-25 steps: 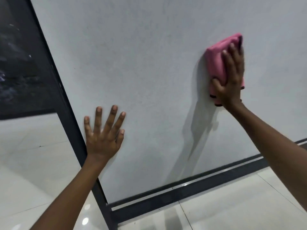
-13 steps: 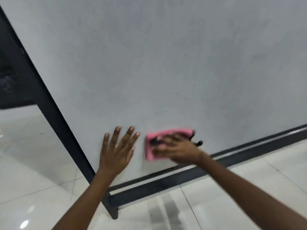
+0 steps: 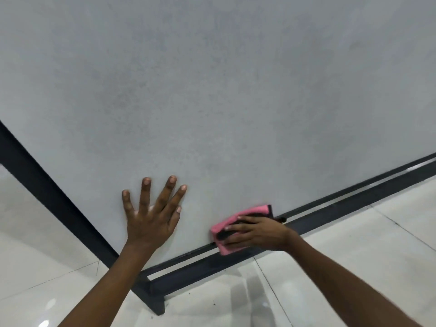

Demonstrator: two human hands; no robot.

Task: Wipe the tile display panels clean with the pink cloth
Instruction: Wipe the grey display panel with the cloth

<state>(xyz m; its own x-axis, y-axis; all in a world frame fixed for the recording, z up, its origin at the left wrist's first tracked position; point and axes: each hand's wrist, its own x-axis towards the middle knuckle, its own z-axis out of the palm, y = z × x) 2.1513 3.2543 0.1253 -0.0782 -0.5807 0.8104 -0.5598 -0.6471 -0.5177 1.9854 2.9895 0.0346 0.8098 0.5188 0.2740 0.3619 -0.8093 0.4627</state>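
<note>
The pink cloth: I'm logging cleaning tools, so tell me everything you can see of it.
The pink cloth is a soft-looking fabric folded into a thick pad, with a dark edging at its upper right corner. The right hand lies across it, fingers stretched over it, pressing it against the lower part of the grey panel. Its bottom corner overlaps the black frame along the panel's lower edge. Most of its middle is hidden by the hand.
</note>
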